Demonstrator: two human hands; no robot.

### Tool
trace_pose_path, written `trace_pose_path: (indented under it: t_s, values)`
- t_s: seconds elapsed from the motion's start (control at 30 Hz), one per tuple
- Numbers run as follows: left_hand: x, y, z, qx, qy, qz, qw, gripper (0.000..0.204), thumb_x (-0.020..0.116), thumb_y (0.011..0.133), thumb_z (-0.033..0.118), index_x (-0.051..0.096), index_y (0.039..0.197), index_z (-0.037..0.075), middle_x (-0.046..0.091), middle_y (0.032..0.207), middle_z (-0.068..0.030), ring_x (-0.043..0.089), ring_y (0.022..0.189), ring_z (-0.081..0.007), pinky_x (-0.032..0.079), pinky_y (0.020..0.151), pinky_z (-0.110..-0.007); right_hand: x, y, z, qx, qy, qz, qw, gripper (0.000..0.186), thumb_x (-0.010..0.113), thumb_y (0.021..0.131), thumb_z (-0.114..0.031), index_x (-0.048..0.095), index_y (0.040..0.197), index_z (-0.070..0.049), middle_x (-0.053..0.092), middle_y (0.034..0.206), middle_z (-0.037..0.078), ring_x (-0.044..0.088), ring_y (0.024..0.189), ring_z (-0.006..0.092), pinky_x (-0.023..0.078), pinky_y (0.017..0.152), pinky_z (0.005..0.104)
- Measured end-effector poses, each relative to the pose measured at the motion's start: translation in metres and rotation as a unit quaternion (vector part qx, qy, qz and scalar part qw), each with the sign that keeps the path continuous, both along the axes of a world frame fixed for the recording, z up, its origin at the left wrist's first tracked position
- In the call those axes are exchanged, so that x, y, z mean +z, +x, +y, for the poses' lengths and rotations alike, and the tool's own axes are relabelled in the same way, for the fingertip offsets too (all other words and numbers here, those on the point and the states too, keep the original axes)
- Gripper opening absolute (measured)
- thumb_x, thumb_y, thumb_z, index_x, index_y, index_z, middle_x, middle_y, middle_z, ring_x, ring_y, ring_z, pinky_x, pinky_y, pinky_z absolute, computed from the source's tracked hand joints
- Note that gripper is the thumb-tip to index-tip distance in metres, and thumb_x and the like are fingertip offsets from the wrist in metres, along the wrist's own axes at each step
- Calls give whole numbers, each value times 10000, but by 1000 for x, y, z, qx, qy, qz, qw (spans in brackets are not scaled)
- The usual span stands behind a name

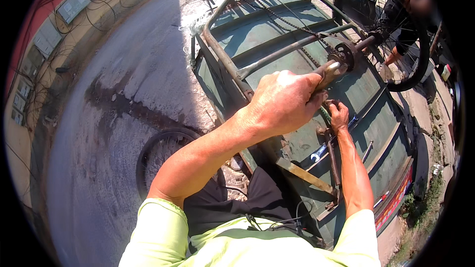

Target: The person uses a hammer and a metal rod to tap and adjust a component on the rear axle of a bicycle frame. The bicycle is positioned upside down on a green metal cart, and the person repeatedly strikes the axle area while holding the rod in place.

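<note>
An overturned green cargo tricycle (277,34) lies before me, its underside up. My left hand (282,101) is closed around a brown wooden handle (327,73), whose metal end meets the rusty sprocket (345,53) on the rear axle. Lower down, my right hand (339,116) is closed on a small part of the frame beside a rusty bar; what it grips is too small to tell. A drive chain (292,22) runs from the sprocket toward the far end. One wheel (396,29) stays on the axle at the right.
A loose wheel (158,155) lies on the grey pavement at my left. A wrench (319,153) rests on the green underside. Another person (410,15) stands behind the mounted wheel. Meter boxes and cables line the wall (59,15) at left.
</note>
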State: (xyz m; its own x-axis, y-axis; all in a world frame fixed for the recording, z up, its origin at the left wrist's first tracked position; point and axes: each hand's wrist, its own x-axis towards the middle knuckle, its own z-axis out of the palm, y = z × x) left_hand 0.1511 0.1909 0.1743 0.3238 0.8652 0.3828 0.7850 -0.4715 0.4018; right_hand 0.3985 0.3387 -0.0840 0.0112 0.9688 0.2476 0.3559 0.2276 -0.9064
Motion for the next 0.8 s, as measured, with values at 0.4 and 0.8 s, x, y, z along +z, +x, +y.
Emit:
trace_pose_path:
  t_s: [0.4, 0.8]
  values:
    - [-105, -71, -70, 51, -11, -575, 817, 191, 650, 978, 128, 680, 1126, 10, 688, 872, -64, 668, 673, -124, 572, 596, -276, -7, 0, 4, 1, 12, 17, 1000, 343, 614, 845, -299, 765, 1012, -41, 749, 938, 107, 693, 880, 209, 516, 805, 318]
    - [-200, -51, -82, 39, 131, -618, 774, 360, 563, 1023, 283, 540, 1297, 51, 709, 977, -201, 735, 806, -334, 617, 749, -402, -3, -2, 0, 25, -13, 28, 999, 324, 570, 882, -205, 727, 1049, 25, 746, 998, 92, 669, 913, 165, 504, 858, 289]
